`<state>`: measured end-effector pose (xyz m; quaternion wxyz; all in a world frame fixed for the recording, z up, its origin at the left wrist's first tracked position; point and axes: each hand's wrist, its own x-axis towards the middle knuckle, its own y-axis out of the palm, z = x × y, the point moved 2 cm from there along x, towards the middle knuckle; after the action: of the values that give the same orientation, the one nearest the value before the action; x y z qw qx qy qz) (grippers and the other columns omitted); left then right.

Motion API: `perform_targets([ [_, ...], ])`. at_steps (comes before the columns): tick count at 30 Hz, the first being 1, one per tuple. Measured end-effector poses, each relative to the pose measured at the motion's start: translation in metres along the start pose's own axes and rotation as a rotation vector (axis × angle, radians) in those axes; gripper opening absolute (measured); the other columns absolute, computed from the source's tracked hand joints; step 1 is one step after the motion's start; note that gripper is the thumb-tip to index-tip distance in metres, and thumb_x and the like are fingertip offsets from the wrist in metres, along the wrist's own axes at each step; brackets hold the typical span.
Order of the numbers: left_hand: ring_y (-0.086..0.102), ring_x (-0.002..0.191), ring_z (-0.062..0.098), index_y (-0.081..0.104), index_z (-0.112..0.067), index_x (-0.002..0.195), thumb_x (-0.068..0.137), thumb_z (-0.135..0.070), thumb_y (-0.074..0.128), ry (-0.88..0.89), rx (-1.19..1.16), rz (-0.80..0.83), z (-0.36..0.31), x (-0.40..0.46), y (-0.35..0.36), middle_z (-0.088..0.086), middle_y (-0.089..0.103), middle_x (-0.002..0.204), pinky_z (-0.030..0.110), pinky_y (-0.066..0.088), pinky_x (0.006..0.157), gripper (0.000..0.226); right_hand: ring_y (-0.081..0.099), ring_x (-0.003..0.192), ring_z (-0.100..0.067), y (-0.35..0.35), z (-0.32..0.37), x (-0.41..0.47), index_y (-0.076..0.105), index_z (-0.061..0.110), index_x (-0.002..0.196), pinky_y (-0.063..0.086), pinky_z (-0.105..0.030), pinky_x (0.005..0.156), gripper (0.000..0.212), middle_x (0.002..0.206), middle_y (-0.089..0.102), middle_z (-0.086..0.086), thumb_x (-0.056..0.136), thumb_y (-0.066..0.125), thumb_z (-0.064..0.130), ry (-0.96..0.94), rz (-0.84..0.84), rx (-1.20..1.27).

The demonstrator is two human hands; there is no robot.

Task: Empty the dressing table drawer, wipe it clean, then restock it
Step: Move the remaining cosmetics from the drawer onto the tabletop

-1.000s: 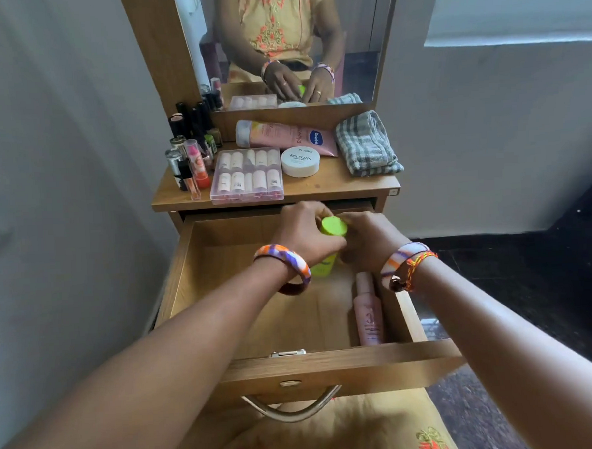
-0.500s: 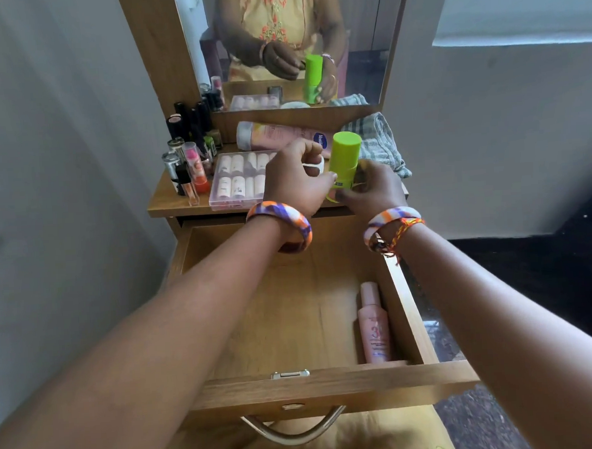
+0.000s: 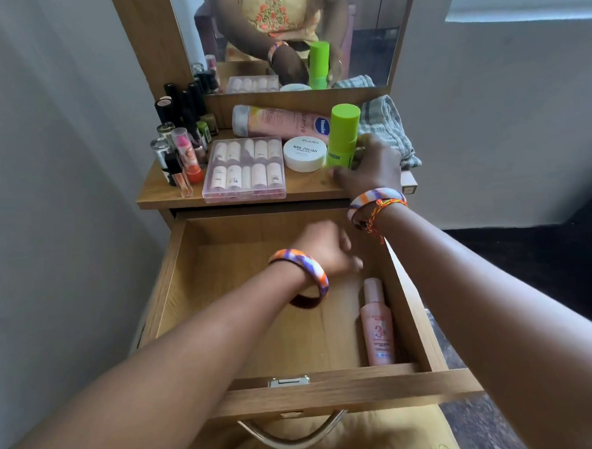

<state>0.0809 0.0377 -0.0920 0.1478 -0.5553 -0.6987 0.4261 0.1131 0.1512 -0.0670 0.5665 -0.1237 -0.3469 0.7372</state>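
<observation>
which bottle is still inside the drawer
The pink bottle, lying against the drawer's right wall; the green bottle and the rest stand on the tabletop.

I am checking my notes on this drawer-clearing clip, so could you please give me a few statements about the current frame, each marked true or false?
1. The green bottle stands upright on the tabletop. True.
2. The drawer holds nothing. False: a pink bottle lies along its right side.
3. The right hand is at the base of the green bottle. True.
4. The left hand grips the pink bottle. False: it is over the drawer, short of that bottle, blurred and holding nothing visible.
5. The checked cloth lies inside the drawer. False: it sits on the tabletop, at the right.
</observation>
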Motion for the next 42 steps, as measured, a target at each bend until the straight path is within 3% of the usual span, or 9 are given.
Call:
perform_targets([
  [3,0.055,0.078,0.020,0.056,-0.005,0.112,0.083,-0.045,0.065,-0.073,0.227,0.330,0.002,-0.010,0.030,0.011,0.067,0.097,0.025,0.043,0.068,0.051,0.062,0.104,-0.029,-0.006,-0.003,-0.009,0.059,0.012,0.114,0.050,-0.038,0.092,0.050,0.109,0.068,-0.012,0.067,0.076,0.016,0.001,-0.019,0.077],
  [6,0.053,0.073,0.021,0.056,-0.006,0.086,0.078,-0.051,0.066,-0.090,0.250,0.358,-0.005,-0.013,0.047,0.003,0.053,0.070,0.026,0.042,0.057,0.047,0.064,0.093,-0.029,-0.019,-0.010,-0.021,0.060,0.011,0.110,0.052,-0.042,0.088,0.048,0.102,0.069,-0.012,0.065,0.079,0.015,-0.011,-0.037,0.147],
  [12,0.051,0.073,0.020,0.057,-0.009,0.080,0.092,-0.021,0.057,-0.172,0.215,0.469,-0.013,-0.015,0.073,0.003,0.052,0.076,0.011,0.038,0.034,0.016,0.056,0.069,-0.011,-0.044,-0.029,-0.045,0.070,0.010,0.088,0.045,-0.013,0.065,0.020,0.075,0.062,0.002,0.069,0.077,0.012,-0.046,0.001,0.100],
  [15,0.050,0.068,0.020,0.049,-0.012,0.074,0.092,-0.020,0.053,-0.152,0.255,0.369,-0.017,-0.019,0.071,0.003,0.050,0.070,0.019,0.040,0.052,0.020,0.053,0.058,-0.008,-0.047,-0.036,-0.054,0.071,0.010,0.082,0.035,0.001,0.049,0.013,0.065,0.059,0.004,0.070,0.075,0.009,-0.026,0.104,0.019],
  [19,0.054,0.047,0.011,0.049,-0.012,0.061,0.086,-0.015,0.062,-0.266,0.114,0.419,-0.001,-0.023,0.058,-0.001,0.056,0.040,0.016,0.045,0.056,0.028,0.053,0.045,-0.003,-0.047,-0.041,-0.068,0.062,0.020,0.065,0.046,-0.012,0.053,0.018,0.062,0.056,0.004,0.069,0.076,0.009,0.004,0.358,-0.113],
  [25,0.057,0.059,0.018,0.055,-0.003,0.076,0.076,-0.002,0.073,-0.214,-0.420,0.291,0.017,-0.030,0.000,0.010,0.060,0.065,0.026,0.053,0.055,0.018,0.060,0.064,-0.021,-0.044,-0.027,-0.091,0.060,0.021,0.063,0.059,-0.040,0.068,0.021,0.071,0.057,-0.004,0.070,0.078,0.012,0.017,0.535,0.013],
  [29,0.067,0.052,0.008,0.058,-0.006,0.080,0.078,-0.001,0.069,-0.101,-0.645,0.078,0.026,-0.033,-0.057,0.000,0.069,0.059,0.022,0.057,0.050,0.012,0.056,0.059,-0.013,-0.041,0.005,-0.088,0.058,0.012,0.076,0.052,-0.028,0.057,0.020,0.071,0.060,-0.007,0.074,0.073,-0.002,-0.029,0.513,0.527],
  [33,0.066,0.063,0.014,0.060,-0.002,0.089,0.078,-0.002,0.070,-0.051,-0.848,-0.203,0.027,-0.031,-0.094,0.008,0.066,0.079,0.023,0.058,0.050,0.014,0.063,0.086,-0.021,-0.024,0.036,-0.081,0.063,-0.001,0.104,0.056,-0.039,0.081,0.034,0.100,0.067,-0.022,0.072,0.073,-0.005,-0.111,0.413,0.596],
  [42,0.068,0.095,0.030,0.070,0.003,0.094,0.071,-0.038,0.078,-0.203,-0.545,-0.567,0.058,0.003,-0.127,0.017,0.072,0.100,0.043,0.053,0.091,0.048,0.066,0.102,-0.021,0.034,0.071,-0.044,0.066,0.012,0.117,0.054,-0.040,0.090,0.051,0.111,0.070,-0.009,0.067,0.073,0.012,-0.261,0.257,0.235],
])
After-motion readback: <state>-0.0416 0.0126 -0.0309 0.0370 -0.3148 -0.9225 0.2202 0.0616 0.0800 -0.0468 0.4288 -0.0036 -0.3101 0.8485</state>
